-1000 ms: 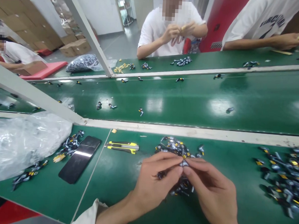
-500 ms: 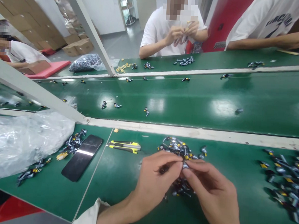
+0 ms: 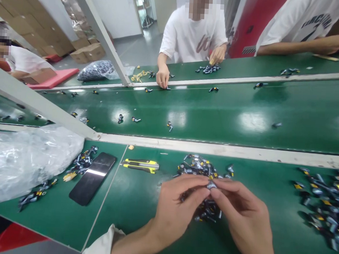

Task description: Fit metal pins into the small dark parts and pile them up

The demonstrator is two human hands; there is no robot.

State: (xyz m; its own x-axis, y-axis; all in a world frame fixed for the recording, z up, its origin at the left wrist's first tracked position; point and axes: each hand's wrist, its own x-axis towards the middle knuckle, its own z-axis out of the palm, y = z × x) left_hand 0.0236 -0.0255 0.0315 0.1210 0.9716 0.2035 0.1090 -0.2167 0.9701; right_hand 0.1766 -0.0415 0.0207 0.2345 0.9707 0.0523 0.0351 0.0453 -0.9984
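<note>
In the middle of the bench, my left hand (image 3: 176,207) and my right hand (image 3: 241,218) meet fingertip to fingertip. Both pinch one small shiny grey earbud (image 3: 211,185) between thumbs and forefingers; the fingers hide most of it. Beneath and behind the hands lies a heap of dark grey earbuds (image 3: 197,164), several with yellow patches, partly covered by my fingers. A larger pile of similar earbuds (image 3: 328,205) spreads to the right of my right hand. Left of the heap rests a yellow and black utility knife (image 3: 140,165).
A black phone (image 3: 93,180) and a clear plastic bag (image 3: 34,158) lie at the left, with more earbuds between. Beyond a white rail (image 3: 157,143), a green conveyor belt (image 3: 216,110) carries scattered earbuds. A slanting white post (image 3: 45,105) crosses the left side. Co-workers sit opposite.
The earbud shows a little more between my fingertips, and my hands have barely shifted. Earbuds on the belt have moved slightly right. The co-worker opposite has lowered both hands, one to the belt's edge.
</note>
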